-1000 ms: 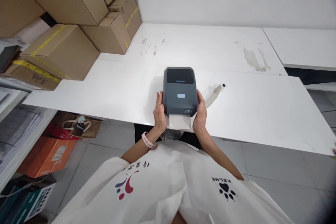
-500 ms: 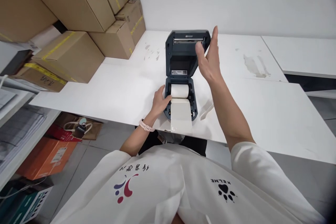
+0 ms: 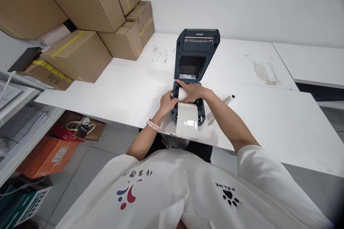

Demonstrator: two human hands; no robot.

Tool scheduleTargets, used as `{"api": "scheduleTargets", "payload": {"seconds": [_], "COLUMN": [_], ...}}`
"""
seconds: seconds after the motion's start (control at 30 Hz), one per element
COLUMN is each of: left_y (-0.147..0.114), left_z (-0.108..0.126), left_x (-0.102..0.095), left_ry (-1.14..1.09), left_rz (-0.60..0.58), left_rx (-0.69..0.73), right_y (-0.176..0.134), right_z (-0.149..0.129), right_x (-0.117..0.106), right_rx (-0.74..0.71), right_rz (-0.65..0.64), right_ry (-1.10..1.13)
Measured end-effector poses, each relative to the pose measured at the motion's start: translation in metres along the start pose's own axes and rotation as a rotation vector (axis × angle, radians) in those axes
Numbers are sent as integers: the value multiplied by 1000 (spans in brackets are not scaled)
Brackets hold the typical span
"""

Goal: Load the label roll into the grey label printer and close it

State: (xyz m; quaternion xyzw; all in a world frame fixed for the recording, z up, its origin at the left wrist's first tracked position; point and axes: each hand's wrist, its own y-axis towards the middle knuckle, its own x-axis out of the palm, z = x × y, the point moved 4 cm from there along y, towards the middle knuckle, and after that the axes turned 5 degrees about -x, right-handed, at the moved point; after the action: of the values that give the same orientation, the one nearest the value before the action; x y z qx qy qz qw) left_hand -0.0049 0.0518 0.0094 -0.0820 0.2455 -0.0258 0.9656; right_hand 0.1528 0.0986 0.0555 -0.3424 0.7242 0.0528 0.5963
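A dark blue-grey label printer [image 3: 197, 52] stands on the white table with its lid raised. Inside the base lies a white label roll [image 3: 181, 94], partly covered by my right hand [image 3: 192, 91]. That hand reaches across the roll from the right, fingers and thumb around its top and front. My left hand [image 3: 168, 103] grips the left edge of the base, thumb over the rim beside the roll. From the roll a glossy label strip [image 3: 187, 118] runs forward over the printer's front to the table edge.
Taped cardboard boxes [image 3: 77, 55] are stacked at the back left against the wall. A small white roll [image 3: 229, 99] lies right of the printer, behind my right forearm. The table's front edge [image 3: 120, 123] runs close to my body. Shelves and an orange box [image 3: 48, 155] are at lower left.
My right hand has left the raised lid and come down onto the label roll. The lid stays up without a hand on it. My left hand remains at the printer's left side.
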Motion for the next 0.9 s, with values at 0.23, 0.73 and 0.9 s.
{"api": "scheduleTargets", "payload": {"seconds": [0.23,0.73,0.9], "left_y": [-5,3,2], "left_z": [1,-10,-10], "left_x": [-1,5,4], "left_ry": [-15,-92,-84], "left_rz": [-16,1,-4], "left_rx": [9,-10,-4], "right_y": [-83,-76,-129], "right_z": [20,187,196], "right_x": [-46,20,27], "right_rx": [-299,354,204], "right_rz": [281,663,673], "right_ry": [410,794,941]}}
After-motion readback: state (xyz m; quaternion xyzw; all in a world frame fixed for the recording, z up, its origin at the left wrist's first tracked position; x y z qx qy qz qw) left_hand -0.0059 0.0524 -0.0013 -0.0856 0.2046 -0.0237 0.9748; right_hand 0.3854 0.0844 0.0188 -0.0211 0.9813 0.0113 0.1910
